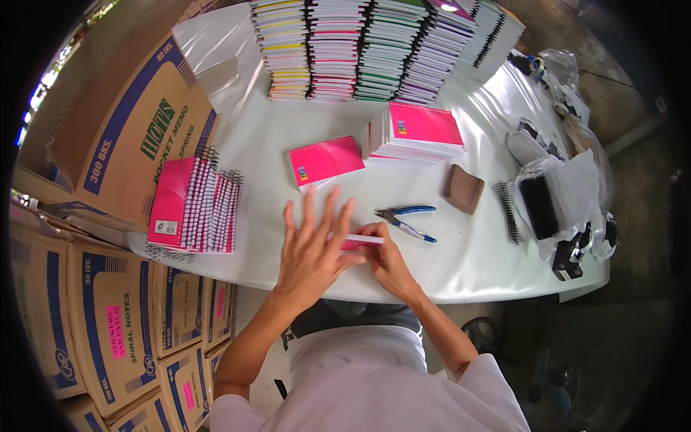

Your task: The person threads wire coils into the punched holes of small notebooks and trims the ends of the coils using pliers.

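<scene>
Near edge of the white plastic-covered tabletop [461, 273]: thin pink-covered spiral notebook [354, 241] lies flat, mostly hidden under the hands. Left hand [314, 248] is flat on top of it, fingers spread and pointing toward the far edge, forearm coming up from the lower left. No grip there, just an open palm pressing down, likely to keep the covers and pages aligned. Right hand [385, 258] sits at the notebook's right edge, fingertips pinched narrow on that edge, wrist bent inward. Can't tell if it holds the wire or only the paper.

Just beyond the right hand: blue-handled pliers [407, 219], jaws toward the left hand, lying within easy reach.

Mid tabletop: single pink notebook [325, 161], then a short stack of pink notebooks [417, 133], and a small brown pad [463, 189] beside it.

Left edge: row of bound pink notebooks standing on edge [194, 207], spirals up, leaning against a brown cardboard carton [122, 122].

Right edge: loose black spiral wire [507, 210] and clear bags of black coils [547, 205].

Far edge: tall stacks of multicoloured notebook blocks [374, 47].
</scene>
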Motion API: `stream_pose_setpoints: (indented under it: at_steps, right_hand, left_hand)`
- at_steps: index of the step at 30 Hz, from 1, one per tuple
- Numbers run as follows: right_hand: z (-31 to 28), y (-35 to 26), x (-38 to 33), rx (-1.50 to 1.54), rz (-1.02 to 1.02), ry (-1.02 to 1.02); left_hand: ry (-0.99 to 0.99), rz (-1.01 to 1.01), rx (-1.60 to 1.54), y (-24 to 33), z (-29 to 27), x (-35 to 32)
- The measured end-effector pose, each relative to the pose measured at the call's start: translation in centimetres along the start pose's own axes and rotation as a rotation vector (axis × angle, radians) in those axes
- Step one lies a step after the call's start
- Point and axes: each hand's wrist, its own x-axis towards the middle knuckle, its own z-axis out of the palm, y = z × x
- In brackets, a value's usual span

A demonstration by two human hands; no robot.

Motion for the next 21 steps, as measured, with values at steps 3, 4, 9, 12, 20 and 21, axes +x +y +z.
stream_pose_setpoints:
  at_steps: [3,4,9,12,20,21]
  right_hand:
    - [-4.5,-1.6,0.5,-0.204,-0.177,-0.082]
    - [-7.5,-1.7,0.9,-0.29,-0.213,0.088]
    - [-24.6,3.4,0.6,-1.366,0.125,0.873]
    - [-28.1,6.4,-0.2,-1.6,0.144,0.694]
    - [-28.5,2.4,0.1,-1.53,-0.065,0.68]
    - [-28.2,1.3,0.0,-1.541,-0.091,0.648]
  left_hand:
    - [-0.196,0.04,0.068,1.1,1.1,1.3]
    - [-0.213,0.024,0.043,0.7,1.1,1.1]
    - [-0.252,0.037,0.001,0.9,1.1,1.1]
    - [-0.233,0.049,0.01,0.8,1.3,1.3]
    - [-0.219,0.013,0.034,0.9,1.3,1.2]
    - [-0.223,0.017,0.034,0.9,1.6,1.3]
